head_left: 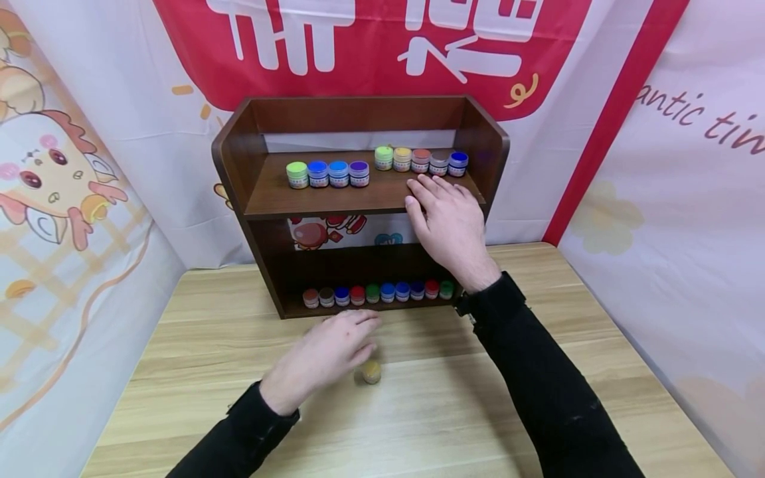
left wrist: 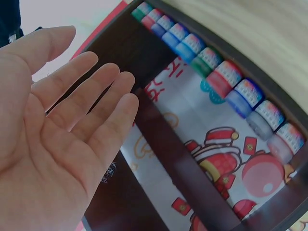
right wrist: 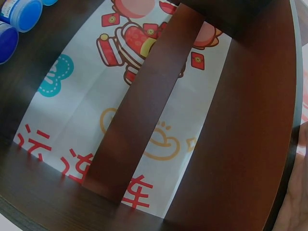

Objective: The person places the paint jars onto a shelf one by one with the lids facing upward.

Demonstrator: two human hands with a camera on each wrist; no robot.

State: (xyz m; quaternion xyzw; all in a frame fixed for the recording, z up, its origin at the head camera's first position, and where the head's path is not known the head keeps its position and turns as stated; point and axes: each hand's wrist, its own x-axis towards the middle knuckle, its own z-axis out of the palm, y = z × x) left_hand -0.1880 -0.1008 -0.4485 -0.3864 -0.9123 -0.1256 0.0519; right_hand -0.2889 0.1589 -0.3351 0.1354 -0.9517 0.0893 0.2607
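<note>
My left hand (head_left: 325,355) hovers over the table in front of the shelf unit, its palm bare and fingers extended in the left wrist view. Close by its thumb, a small yellow paint jar (head_left: 372,372) stands on the tabletop. My right hand (head_left: 445,222) lies over the front edge of the upper shelf (head_left: 335,202), fingers stretched towards a grey jar (head_left: 439,163) and a blue-lidded jar (head_left: 458,163). Only a sliver of that right hand (right wrist: 293,192) shows in the right wrist view, beyond the board. Several more jars, including a yellow one (head_left: 402,159), line the upper shelf.
The dark brown shelf unit (head_left: 236,166) stands at the back of the wooden table (head_left: 197,358). Along its lower shelf runs a row of jars, with a green one (head_left: 445,289) at the right end. Printed cloth (head_left: 675,219) hangs behind and on both sides.
</note>
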